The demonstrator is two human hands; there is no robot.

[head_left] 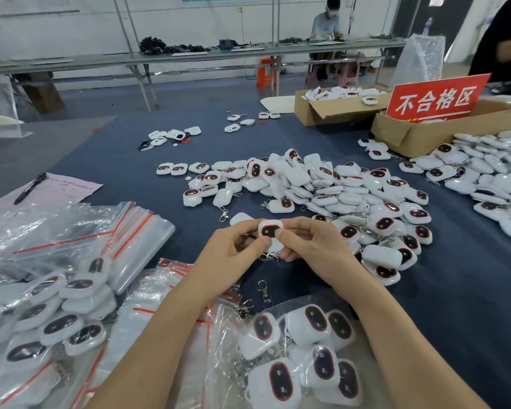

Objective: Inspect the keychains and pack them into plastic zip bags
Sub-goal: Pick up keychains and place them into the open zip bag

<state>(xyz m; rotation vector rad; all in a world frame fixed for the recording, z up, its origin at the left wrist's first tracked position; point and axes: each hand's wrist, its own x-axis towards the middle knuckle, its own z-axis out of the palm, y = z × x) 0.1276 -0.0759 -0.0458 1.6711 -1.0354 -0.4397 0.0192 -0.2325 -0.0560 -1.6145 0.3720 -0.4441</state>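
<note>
White keychain (270,231) sits just below centre, pinched between both hands; left hand (230,255) and right hand (316,246) each curl a thumb over its dark face. Bare blue cloth (460,305) lies open at 4 o'clock. A loose pile (337,190) crowds in from 1 o'clock and zip bags (80,231) from 9, while filled bags (301,349) at 6 are cut off by the lower edge. The clip (267,256) under the fingers is hard to make out. At 2 o'clock a red sign (437,98) hides part of a box (455,128).
</note>
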